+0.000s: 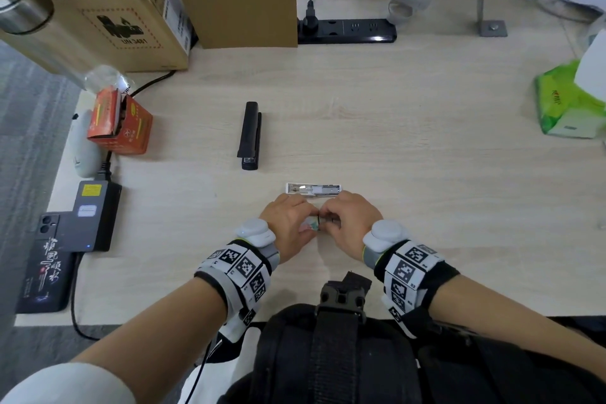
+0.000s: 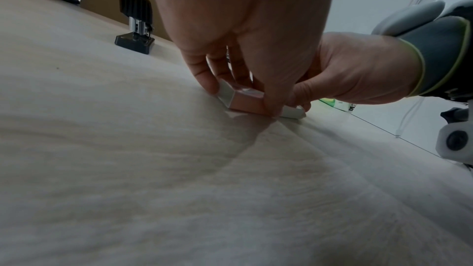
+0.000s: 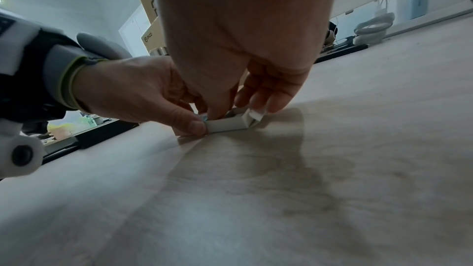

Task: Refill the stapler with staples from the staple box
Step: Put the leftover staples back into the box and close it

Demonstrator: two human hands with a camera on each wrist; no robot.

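Note:
The small staple box (image 1: 313, 226) lies on the desk near the front edge, between both hands. My left hand (image 1: 305, 223) pinches its pinkish outer sleeve (image 2: 247, 101) with thumb and fingers. My right hand (image 1: 331, 220) holds the white inner tray (image 3: 227, 124), which is slid out to the right with its end flap open; the thumb dips into the tray and the fingers sit on its far side. What the thumb touches inside is hidden. A white stapler (image 1: 314, 189) lies just beyond the hands with its metal channel showing. A black stapler (image 1: 250, 136) lies farther back left, untouched.
Cardboard boxes (image 1: 157, 0) and a power strip (image 1: 347, 31) line the back of the desk (image 1: 426, 157). An orange carton (image 1: 119, 123), a white mouse (image 1: 83, 147), a charger brick (image 1: 93, 216) and a phone (image 1: 46, 266) sit at the left. A green tissue pack (image 1: 570, 102) lies at the right.

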